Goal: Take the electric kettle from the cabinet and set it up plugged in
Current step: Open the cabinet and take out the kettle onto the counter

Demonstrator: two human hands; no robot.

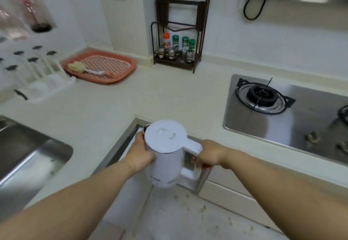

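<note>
Holding a white plastic electric kettle (165, 153) upright between both hands, the person keeps it in the air at the inner corner of the cream L-shaped countertop (105, 108), over the speckled pale floor (178, 217) and in front of the cabinet fronts. The left hand (140, 153) presses against the kettle's side with fingers curved round the body just under the lid. The right hand (209, 155) has its fingers wrapped round the white handle, clamped on it. The lid is closed, the spout points away to the left.

Open counter lies just beyond the kettle, stretching to the back wall; this bare stretch runs between the sink and the hob. The counter's front edge bends round the kettle on two sides.

Small dark marks sit low on the kettle's front above a round button; they are too blurred to read. Labels on the spice jars cannot be read either.

To the left is a steel sink (28, 151), with a white dish rack (37, 78) behind it and an orange slotted drain tray (120, 70) holding a brush. At the back stands a dark metal rack (180, 23) with green-capped and red-capped seasoning bottles (177, 49). To the right is a stainless gas hob (282, 115) with a black burner. A black cord (252, 8) loops on the wall beneath a steel hood.
</note>
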